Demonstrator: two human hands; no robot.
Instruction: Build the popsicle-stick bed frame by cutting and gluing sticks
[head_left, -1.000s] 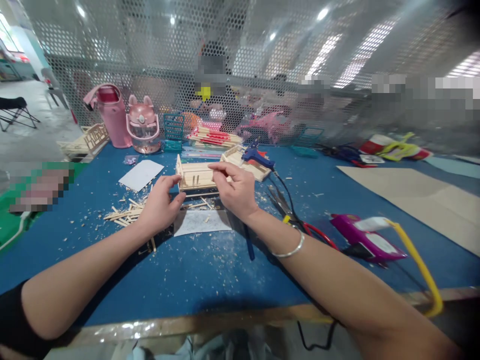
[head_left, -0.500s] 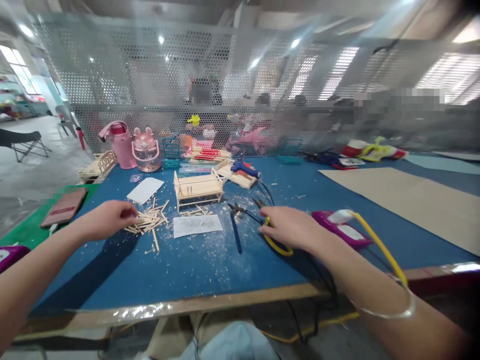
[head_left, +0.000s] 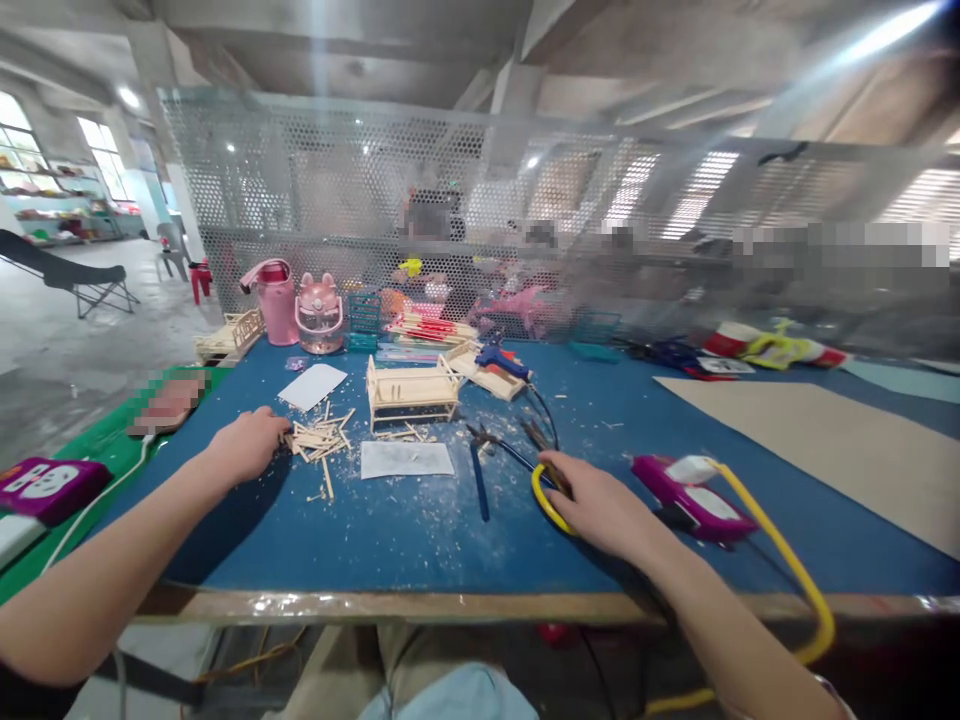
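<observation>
Left hand [head_left: 251,445], fingers curled, meets the wooden sticks [head_left: 319,437] left of centre; whether it pinches any, I can't tell. Right hand [head_left: 600,497], half-closed, lies on the yellow-handled pliers [head_left: 541,502] right of centre, grip unclear. Blue tabletop [head_left: 420,550] runs between to its near edge [head_left: 420,606], low in frame.

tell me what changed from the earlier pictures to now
Both hands have come away from the small wooden frame: the left hand moved left to the loose sticks, the right hand moved right to the pliers; whether either grips is unclear. The glue gun and white strip stayed put.
</observation>
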